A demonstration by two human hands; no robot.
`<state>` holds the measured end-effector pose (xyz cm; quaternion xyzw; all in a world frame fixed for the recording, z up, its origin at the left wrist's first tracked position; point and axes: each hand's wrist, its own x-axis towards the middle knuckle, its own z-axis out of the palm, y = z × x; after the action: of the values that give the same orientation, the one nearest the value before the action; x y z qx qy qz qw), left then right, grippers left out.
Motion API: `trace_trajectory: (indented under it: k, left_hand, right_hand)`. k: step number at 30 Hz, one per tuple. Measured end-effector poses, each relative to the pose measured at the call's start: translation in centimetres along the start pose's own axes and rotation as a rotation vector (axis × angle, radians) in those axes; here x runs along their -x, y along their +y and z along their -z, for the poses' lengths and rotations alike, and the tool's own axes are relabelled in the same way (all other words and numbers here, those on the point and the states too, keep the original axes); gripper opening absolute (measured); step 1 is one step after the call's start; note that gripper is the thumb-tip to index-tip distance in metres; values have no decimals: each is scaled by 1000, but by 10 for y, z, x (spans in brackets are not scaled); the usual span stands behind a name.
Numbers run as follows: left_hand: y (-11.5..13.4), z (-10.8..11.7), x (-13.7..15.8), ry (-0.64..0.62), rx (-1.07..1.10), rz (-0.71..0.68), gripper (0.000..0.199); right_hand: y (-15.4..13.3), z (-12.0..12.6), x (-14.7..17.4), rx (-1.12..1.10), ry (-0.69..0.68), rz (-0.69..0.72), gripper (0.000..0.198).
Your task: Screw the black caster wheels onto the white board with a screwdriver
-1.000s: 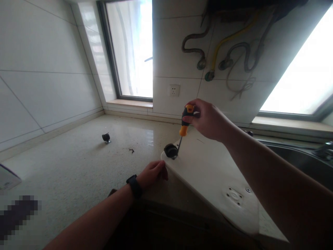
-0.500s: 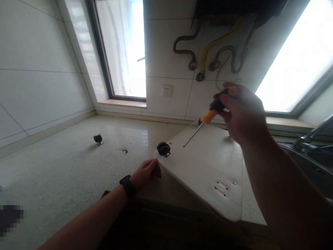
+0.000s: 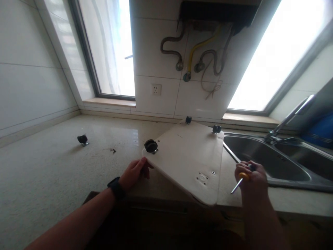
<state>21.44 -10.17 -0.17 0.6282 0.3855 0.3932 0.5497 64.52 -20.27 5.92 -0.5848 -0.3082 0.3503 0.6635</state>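
A white board (image 3: 179, 156) lies on the counter with black caster wheels at three corners: one at the left (image 3: 151, 146), one at the back (image 3: 188, 120) and one at the right (image 3: 216, 129). Its near corner has a bare mounting spot (image 3: 202, 178) with screw holes. My left hand (image 3: 135, 171), below a dark wristwatch, grips the board's left corner edge beside the caster. Wrapped round a screwdriver (image 3: 244, 176) with an orange and black handle, my right hand (image 3: 252, 175) is over the counter at the sink's near edge, the shaft pointing down-left.
A loose caster (image 3: 82, 139) stands on the counter (image 3: 104, 173) at the left, with a few small screws (image 3: 112, 150) nearby. To the right is a double steel sink (image 3: 260, 156) with a faucet (image 3: 288, 119). Pipes (image 3: 191, 57) and an outlet (image 3: 156, 89) are on the back wall.
My right hand has swung down and right with the screwdriver, from above the board to beside the sink. My left hand keeps its place on the board corner. The view has turned right.
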Motion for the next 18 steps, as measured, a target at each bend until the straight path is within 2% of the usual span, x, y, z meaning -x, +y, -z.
trace_trajectory:
  k: [1,3,8,11,15,18]
  left_hand:
    - [0,-5,2,-19,24,27,74]
    - [0,-16,7,-66,71,90,76]
    - [-4,-49,23,-217,140,236,76]
    - [-3,-60,30,-256,151,244,72]
    - [2,-68,37,-322,161,215,73]
    - [7,-72,39,-305,164,215,74]
  right_hand:
    - [11,0,2,-72,14,-20,31]
    - [28,-4,5,-184,11,-68,41]
    - [42,-26,12,-289,-104,-268,42]
    - [41,-32,15,-255,-173,-364,44]
    - [40,-31,14,-187,-192,-383,49]
    - [36,-29,12,-128,-184,-341,44]
